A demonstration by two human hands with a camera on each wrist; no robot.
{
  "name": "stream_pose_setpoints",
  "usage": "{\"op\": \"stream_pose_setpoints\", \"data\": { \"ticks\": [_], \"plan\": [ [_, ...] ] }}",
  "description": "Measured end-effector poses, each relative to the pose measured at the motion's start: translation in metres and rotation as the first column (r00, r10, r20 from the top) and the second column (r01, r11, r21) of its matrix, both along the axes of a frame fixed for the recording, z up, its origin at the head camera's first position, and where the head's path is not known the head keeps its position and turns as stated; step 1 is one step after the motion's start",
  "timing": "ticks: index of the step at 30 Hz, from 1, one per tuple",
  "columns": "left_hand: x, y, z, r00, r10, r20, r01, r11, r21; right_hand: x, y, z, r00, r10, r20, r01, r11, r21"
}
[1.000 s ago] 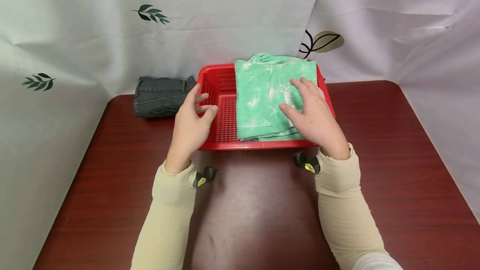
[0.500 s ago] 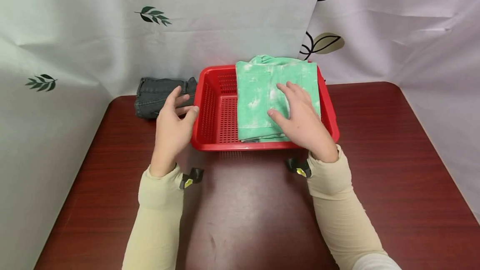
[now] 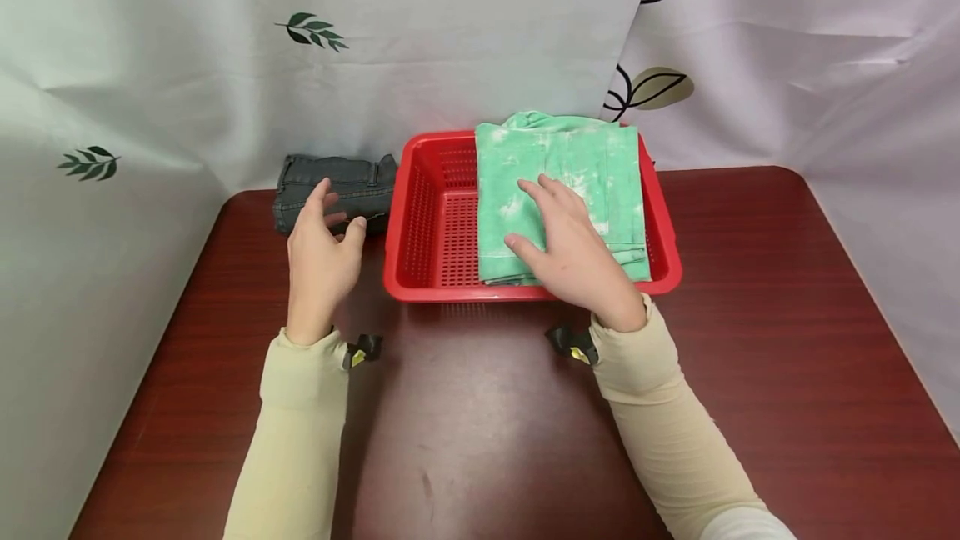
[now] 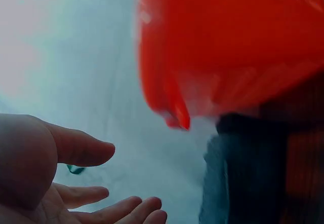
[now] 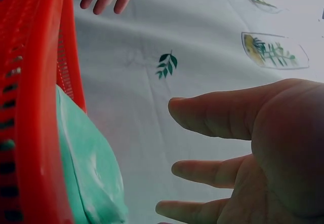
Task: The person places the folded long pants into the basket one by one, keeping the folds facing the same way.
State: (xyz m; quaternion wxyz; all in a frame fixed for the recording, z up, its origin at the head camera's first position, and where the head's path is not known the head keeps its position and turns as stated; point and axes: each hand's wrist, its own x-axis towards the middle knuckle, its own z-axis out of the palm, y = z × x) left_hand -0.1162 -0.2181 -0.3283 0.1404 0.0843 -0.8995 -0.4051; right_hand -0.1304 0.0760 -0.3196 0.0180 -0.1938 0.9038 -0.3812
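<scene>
My left hand (image 3: 321, 261) is in front of the dark grey folded jeans (image 3: 330, 177), overlapping their lower edge in the head view, its fingers relaxed and holding nothing. My right hand (image 3: 573, 252) hovers over the red basket (image 3: 465, 294), its fingers spread loosely and holding nothing. Beneath it, a green tie-dye folded garment (image 3: 506, 157) fills the basket's right part. In the left wrist view the basket (image 4: 212, 41) shows close up, with the jeans (image 4: 253, 173) below it. The right wrist view shows the green garment (image 5: 93, 168) bulging above the basket's rim.
The basket stands at the back of a dark red wooden table (image 3: 750, 298), near a pale curtain (image 3: 450, 32) with leaf prints. The basket's left part shows its bare perforated floor (image 3: 459, 240). The jeans lie left of the basket.
Both hands have moved left. The left hand has gone from over the basket's left side to the front of the jeans; the right has slid across above the green garment.
</scene>
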Motion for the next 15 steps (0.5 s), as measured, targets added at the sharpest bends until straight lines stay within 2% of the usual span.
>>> {"op": "stream_pose_setpoints", "data": {
  "ticks": [5,15],
  "plan": [
    [-0.003,-0.009,-0.008,0.999,0.030,-0.013,-0.031,0.997,-0.076,0.001,-0.009,-0.002,0.999,0.036,-0.004,-0.036,0.999,-0.001],
    [-0.016,-0.027,-0.024,0.999,0.045,-0.023,-0.049,0.977,-0.207,0.005,-0.026,-0.003,0.998,0.062,0.001,-0.062,0.998,0.010]
  ]
}}
